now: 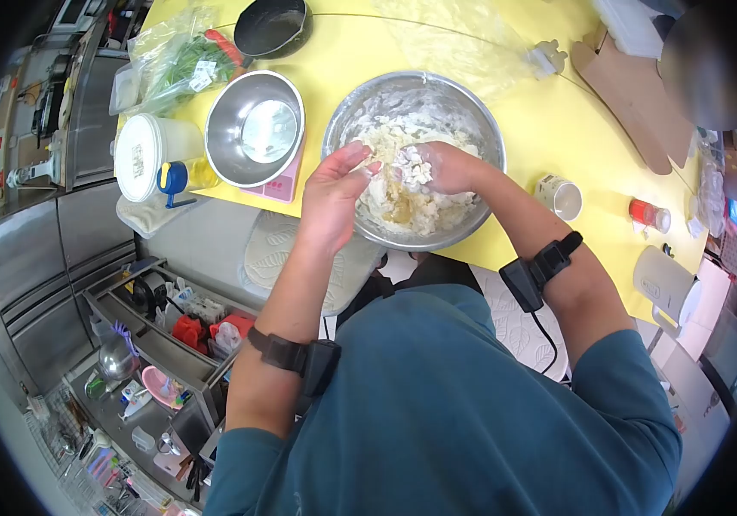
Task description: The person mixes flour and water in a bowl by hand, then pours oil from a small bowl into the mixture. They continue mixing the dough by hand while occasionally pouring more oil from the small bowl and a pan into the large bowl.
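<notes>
A large steel bowl (483, 123) on the yellow table holds a crumbly, pale dough (420, 211) with loose flour on its inner wall. My left hand (338, 189) is over the bowl's left rim, its fingers apart and dusted with flour, with no lump seen in it. Inside the bowl, my right hand (446, 168) is bent inward, with white clumps of dough on its curled fingers. The two hands are close together above the dough but not touching.
An empty steel bowl (224, 129) sits on a pink scale (280, 187) at the left. Near it are a white-lidded tub (138, 157), an oil bottle (202, 174) and a black pan (272, 27). Rightward stand a jar (566, 199), a red-labelled shaker (644, 212) and a pitcher (663, 277).
</notes>
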